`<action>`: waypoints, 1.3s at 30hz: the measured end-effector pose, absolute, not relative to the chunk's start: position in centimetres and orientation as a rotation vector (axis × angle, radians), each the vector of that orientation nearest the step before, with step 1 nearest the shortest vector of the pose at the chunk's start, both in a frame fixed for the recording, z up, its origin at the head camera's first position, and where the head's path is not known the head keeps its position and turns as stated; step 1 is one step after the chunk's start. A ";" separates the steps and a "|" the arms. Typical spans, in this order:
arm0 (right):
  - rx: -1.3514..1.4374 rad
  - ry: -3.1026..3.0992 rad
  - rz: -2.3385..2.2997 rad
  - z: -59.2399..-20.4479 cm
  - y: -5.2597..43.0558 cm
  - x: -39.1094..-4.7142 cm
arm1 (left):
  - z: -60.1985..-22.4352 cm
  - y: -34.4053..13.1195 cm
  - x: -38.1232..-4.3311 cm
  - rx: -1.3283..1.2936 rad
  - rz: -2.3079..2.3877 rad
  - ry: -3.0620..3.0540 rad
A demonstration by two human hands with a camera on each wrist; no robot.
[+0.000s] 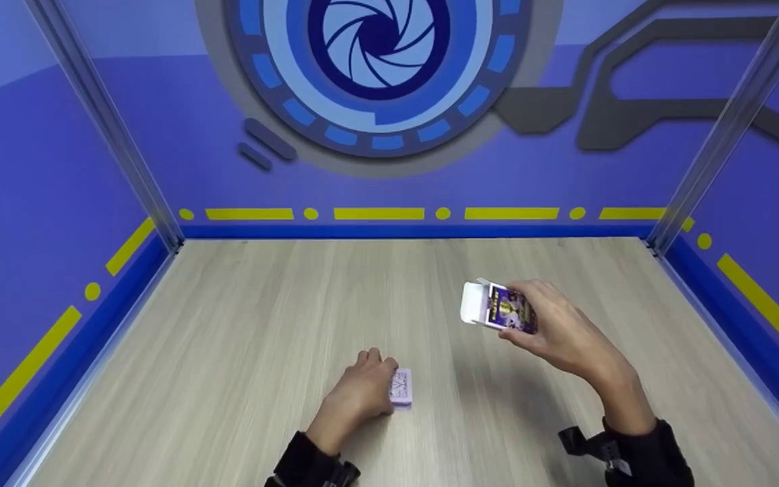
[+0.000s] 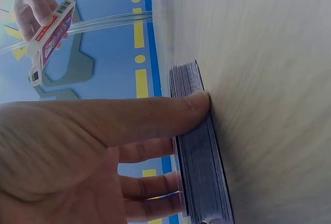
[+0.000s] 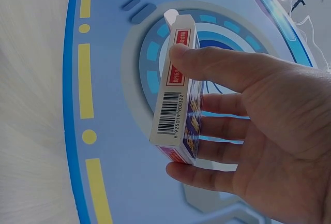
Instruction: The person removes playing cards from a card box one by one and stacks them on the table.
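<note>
A squared stack of playing cards (image 1: 401, 389) with a patterned pale purple back lies at the front middle of the table. My left hand (image 1: 362, 387) grips it from the left, thumb along the near edge and fingers at the far side. In the left wrist view the thumb presses the layered edges of the cards (image 2: 204, 157). Raised over the table to the right, my right hand (image 1: 562, 328) holds a small purple and white card box (image 1: 512, 310). Its white end flap stands open toward the left. The right wrist view shows the barcode side of the box (image 3: 173, 94) under the thumb.
The wood-grain table (image 1: 261, 304) is enclosed by a blue printed back wall (image 1: 389, 189) and side walls with yellow dashes. Metal posts (image 1: 112, 122) stand at the back corners. Each wrist wears a black strap (image 1: 646, 453).
</note>
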State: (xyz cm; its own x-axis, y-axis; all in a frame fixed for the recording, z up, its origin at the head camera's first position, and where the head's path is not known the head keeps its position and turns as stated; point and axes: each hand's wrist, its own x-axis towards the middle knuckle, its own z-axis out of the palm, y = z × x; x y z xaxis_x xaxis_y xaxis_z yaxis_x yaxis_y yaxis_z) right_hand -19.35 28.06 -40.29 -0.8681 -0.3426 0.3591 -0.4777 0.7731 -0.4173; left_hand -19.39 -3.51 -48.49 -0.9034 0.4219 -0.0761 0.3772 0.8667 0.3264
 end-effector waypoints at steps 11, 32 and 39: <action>0.633 -2.711 0.728 -40.3 28.0 -19.3 | -48.6 -3.3 -19.3 0.609 0.443 2.902; 0.644 -2.703 0.710 -40.4 27.9 -19.3 | -47.2 -4.4 -20.0 0.536 0.634 2.837; 0.715 -2.646 0.680 -40.7 27.5 -19.4 | -45.8 -3.0 -19.8 0.735 1.112 3.145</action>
State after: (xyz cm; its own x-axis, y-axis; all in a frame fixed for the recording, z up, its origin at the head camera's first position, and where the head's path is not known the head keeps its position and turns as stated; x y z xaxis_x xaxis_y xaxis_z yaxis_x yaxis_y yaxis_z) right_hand -19.41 27.49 -40.74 -0.8249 -0.3874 0.4115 -0.5379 0.7618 -0.3610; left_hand -19.79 -2.96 -45.80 -0.8718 0.3004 0.3870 0.4769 0.7011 0.5301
